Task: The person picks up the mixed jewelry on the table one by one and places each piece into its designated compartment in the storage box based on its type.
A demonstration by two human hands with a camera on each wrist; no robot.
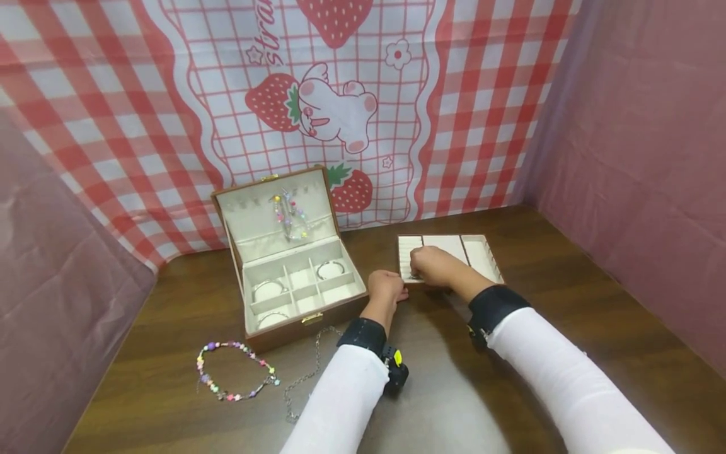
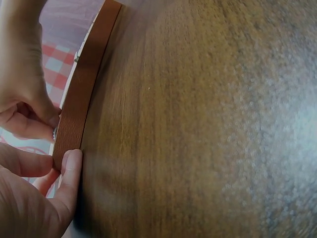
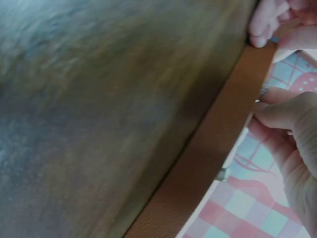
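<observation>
A shallow brown tray [image 1: 444, 246] with a cream lining and several sections stands on the table. My left hand [image 1: 386, 289] holds its near left corner, thumb and fingers on the brown side. Over the ribbed left section, my right hand [image 1: 437, 265] pinches a small silver ring [image 2: 55, 133] at the tray's edge. The fingers hide most of the ring. Left of the tray stands an open brown jewelry box [image 1: 334, 315], with silver bangles [image 1: 330, 270] in several compartments. Colourful beaded jewelry [image 1: 292, 217] hangs inside its raised lid [image 1: 244, 224].
On the wooden table [image 1: 153, 366], a colourful beaded necklace [image 1: 211, 346] lies at the front left. A silver chain [image 1: 292, 384] lies between the box and my left forearm, which partly covers it. A strawberry-print cloth [image 1: 476, 113] hangs behind, with a pink cloth [image 1: 641, 157] on the right.
</observation>
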